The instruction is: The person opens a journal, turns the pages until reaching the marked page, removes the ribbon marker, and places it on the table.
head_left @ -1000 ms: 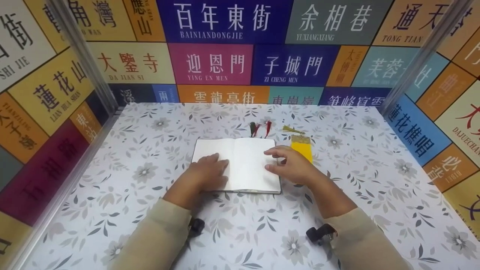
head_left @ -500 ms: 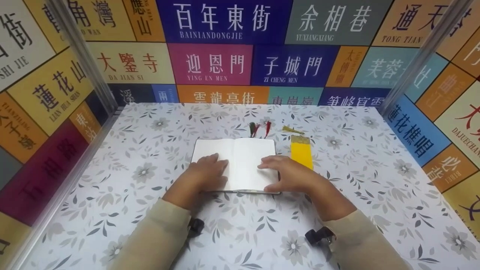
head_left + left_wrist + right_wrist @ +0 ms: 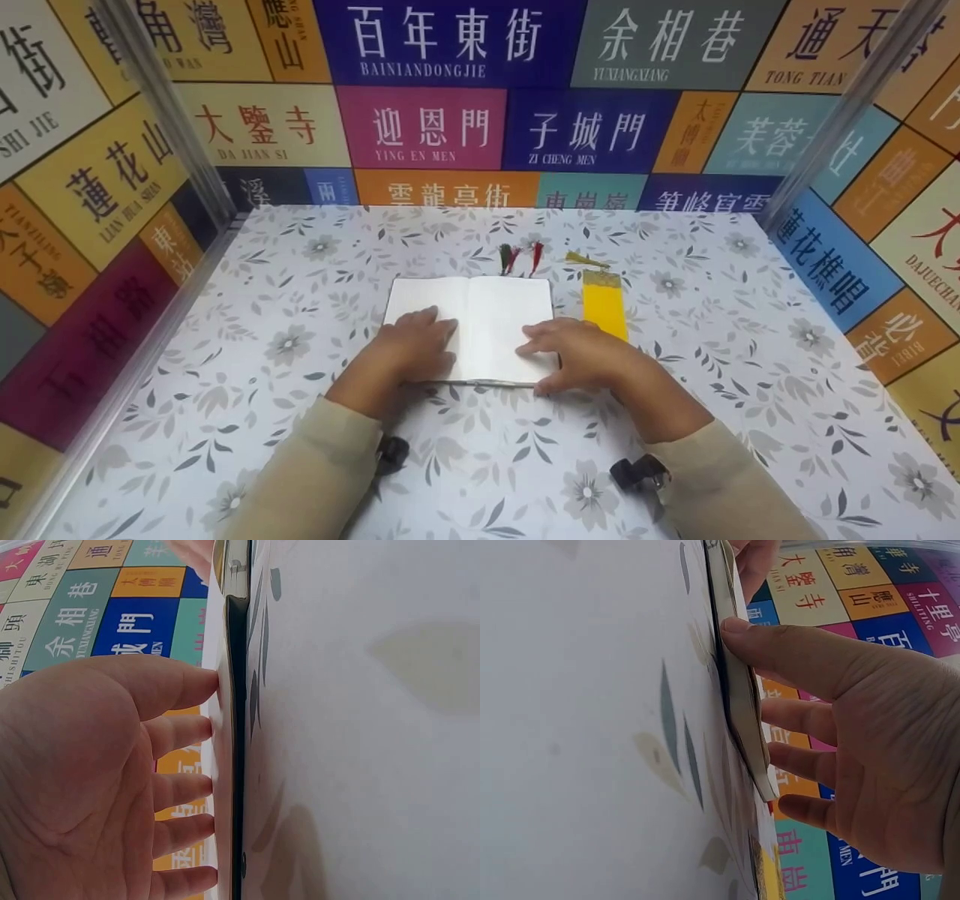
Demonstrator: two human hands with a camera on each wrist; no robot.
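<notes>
A small notebook (image 3: 495,315) lies open on the table, its two facing pages blank. Flat on the left page rests the left hand (image 3: 417,346), its fingertips touching the paper in the left wrist view. Over the outer side of the right page lies the right hand (image 3: 592,354), fingers slightly bent and spread. Its thumb (image 3: 739,626) touches the edge of the page block in the right wrist view, with the other fingertips at the top page. Right of the notebook lies a yellow bookmark (image 3: 602,300), partly covered by the right hand. Its yellow-green tassel (image 3: 587,259) points away.
Just beyond the notebook's far edge lie a green and red tassel pair (image 3: 506,259) and a red tassel (image 3: 536,257). A floral cloth (image 3: 300,435) covers the table. Printed panels (image 3: 435,127) wall the back and sides, with clear corner posts.
The right hand has come down and inward onto the right page, then slid slightly toward the near edge, its thumb now at the notebook's near corner. The left hand has stayed in place.
</notes>
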